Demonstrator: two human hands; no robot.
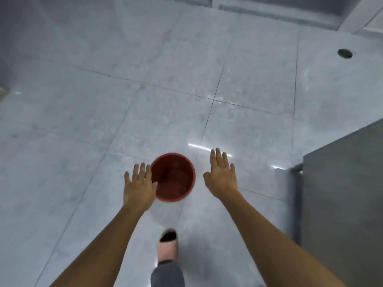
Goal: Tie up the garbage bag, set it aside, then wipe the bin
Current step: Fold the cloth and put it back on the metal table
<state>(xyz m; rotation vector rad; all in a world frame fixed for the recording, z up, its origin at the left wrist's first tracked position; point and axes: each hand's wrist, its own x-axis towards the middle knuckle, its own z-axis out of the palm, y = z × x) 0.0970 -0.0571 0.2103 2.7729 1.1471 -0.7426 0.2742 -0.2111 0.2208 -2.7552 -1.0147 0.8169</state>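
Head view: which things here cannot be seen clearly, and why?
- Bin: near-left rim hidden by the left hand; a liner cannot be told.
- Garbage bag, cloth: none in view.
- Foot: blurred.
- Grey cabinet: cut by the right edge.
- Right hand: palm faces away.
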